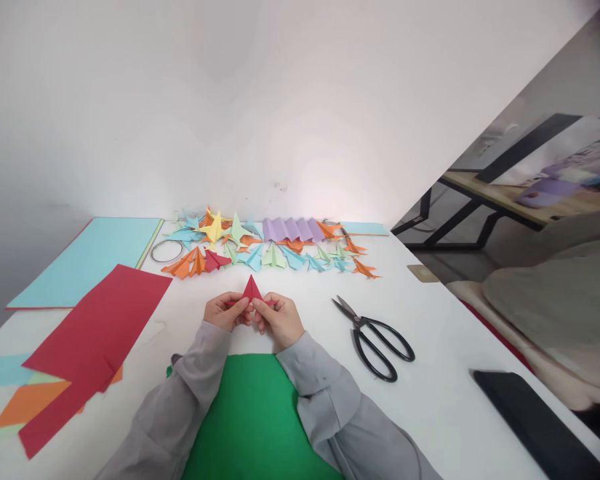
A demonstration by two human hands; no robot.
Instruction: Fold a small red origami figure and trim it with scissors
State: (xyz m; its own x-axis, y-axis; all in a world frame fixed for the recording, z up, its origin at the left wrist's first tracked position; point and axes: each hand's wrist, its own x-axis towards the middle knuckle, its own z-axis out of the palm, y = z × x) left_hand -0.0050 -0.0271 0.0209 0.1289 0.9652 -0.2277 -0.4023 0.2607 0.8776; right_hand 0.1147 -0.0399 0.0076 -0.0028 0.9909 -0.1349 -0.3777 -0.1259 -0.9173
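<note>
A small red folded paper (251, 288) with a pointed top is held up between both hands, just above the white table. My left hand (226, 311) pinches its left side, thumb on the front face. On the right side my right hand (281, 319) grips it the same way, and the two thumbs nearly meet at its lower middle. The fingers hide the paper's lower part. Black-handled scissors (375, 339) lie to the right of my right hand, blades pointing away to the left.
Folded paper figures (263, 257) in several colours line the wall, beside a pleated purple paper (293, 230). Red sheets (97, 327) and light blue sheets (93, 257) lie left, near a metal ring (167, 251). A black flat object (535, 420) rests at the right edge.
</note>
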